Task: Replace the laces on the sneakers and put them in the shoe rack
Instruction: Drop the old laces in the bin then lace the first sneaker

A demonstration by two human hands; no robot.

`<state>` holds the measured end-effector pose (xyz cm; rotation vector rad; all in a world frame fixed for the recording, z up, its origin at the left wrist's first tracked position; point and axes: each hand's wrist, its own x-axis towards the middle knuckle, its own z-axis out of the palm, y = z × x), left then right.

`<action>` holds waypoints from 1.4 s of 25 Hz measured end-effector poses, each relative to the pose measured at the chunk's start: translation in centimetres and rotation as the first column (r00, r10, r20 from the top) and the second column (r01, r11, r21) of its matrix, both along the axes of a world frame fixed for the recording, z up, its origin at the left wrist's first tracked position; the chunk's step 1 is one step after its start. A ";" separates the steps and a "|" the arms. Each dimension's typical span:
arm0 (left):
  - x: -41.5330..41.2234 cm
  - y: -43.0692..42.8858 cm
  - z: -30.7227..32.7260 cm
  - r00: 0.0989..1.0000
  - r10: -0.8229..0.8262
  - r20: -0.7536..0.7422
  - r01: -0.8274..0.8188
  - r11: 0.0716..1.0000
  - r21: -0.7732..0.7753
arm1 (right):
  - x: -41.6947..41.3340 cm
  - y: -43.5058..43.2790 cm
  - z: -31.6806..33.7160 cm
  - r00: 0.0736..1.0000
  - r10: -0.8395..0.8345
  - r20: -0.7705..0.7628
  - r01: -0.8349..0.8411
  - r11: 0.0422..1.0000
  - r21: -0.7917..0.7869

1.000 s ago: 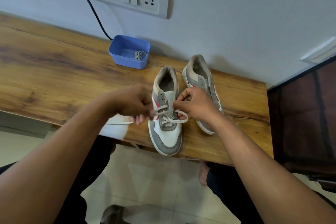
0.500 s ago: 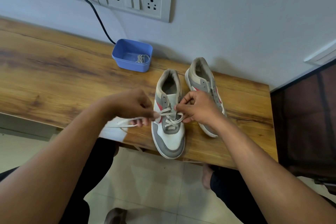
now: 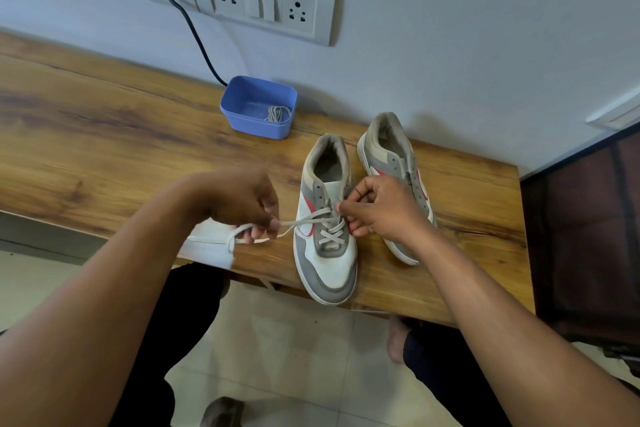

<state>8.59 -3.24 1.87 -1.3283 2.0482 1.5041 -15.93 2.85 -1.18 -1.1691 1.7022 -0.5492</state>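
Two sneakers sit on the wooden desk (image 3: 104,135), toes toward the person and heels toward the wall, so each long axis runs straight away from the body. The nearer sneaker (image 3: 327,253) is part-laced, with two crossings low on the tongue and the upper eyelets bare. The second sneaker (image 3: 389,156), just beside it on the right, shows no lace. A blue box (image 3: 242,125) stands behind them near the wall with a spare lace (image 3: 277,113) coiled inside. The left hand (image 3: 239,201) is left of the nearer sneaker, fingers curled, pinching the free run of the lace (image 3: 311,217), which stretches sideways from the eyelets and loops out past the hand. The right hand (image 3: 384,211) is closer, touching the right eyelet row, thumb and forefinger pinched on the lace there. Judgement: the next empty eyelets lie heelward, away from both hands, and the right hand is nearer. Lacing is early; no shoe rack is clearly identifiable.
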 end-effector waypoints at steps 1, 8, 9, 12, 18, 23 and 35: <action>0.0 0.1 -0.1 1.000 0.010 0.005 -0.010 1.000 0.025 | 0.0 0.0 0.0 1.000 0.004 -0.007 -0.004 1.000 -0.004; -0.1 0.0 0.0 0.999 -0.034 -0.032 0.032 0.998 -0.052 | 0.2 0.0 0.0 1.000 -0.002 0.000 0.002 1.000 0.002; -0.1 0.2 0.0 0.999 -0.035 -0.027 0.035 0.999 -0.022 | 0.2 0.1 0.0 1.000 -0.002 0.003 0.002 1.000 0.001; -1.0 0.9 -0.1 0.992 -0.084 -0.096 0.082 0.996 -0.018 | 0.1 0.1 0.0 1.000 -0.006 0.001 0.006 1.000 0.000; -0.4 1.4 1.1 0.973 -0.030 -0.227 0.039 0.999 0.032 | 0.4 0.4 0.5 0.998 0.034 -0.060 -0.034 0.999 -0.002; -3.4 5.2 1.3 0.939 -0.116 -0.323 0.153 0.984 0.091 | 1.3 2.8 1.8 0.992 0.077 0.101 -0.087 0.991 0.098; -3.2 5.1 -2.5 0.969 0.238 -0.058 -0.232 0.812 -0.536 | -3.1 8.4 4.6 0.966 0.213 -0.146 -0.172 0.952 0.253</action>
